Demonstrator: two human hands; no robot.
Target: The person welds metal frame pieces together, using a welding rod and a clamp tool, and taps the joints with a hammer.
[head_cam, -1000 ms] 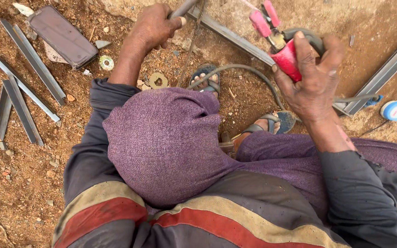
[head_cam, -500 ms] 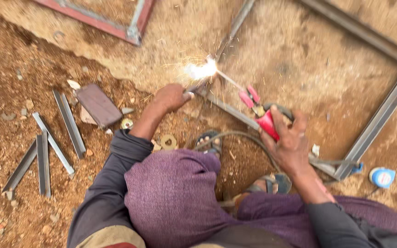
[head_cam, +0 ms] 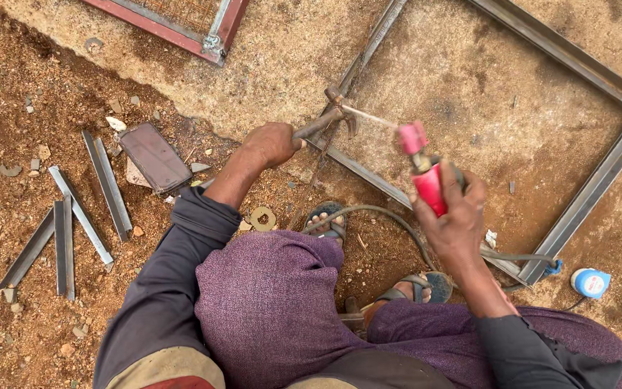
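Fingers of the left hand [head_cam: 271,142] are wrapped shut on the hammer handle [head_cam: 317,124], head at the steel frame [head_cam: 368,175] joint; right hand [head_cam: 455,216] grips the red electrode holder [head_cam: 426,180] just beside, rod aimed there.

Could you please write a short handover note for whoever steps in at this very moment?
Left hand: closed on the chipping hammer, whose head rests at the corner joint of the metal frame.
Right hand: closed on the red electrode holder; its rod points at the same joint, no arc showing.
Frame lies flat on the dirt; cable runs under the right wrist.
Cut metal strips lie loose to the left.
Done: frame assembled. Left: I cannot tell the joint's state.
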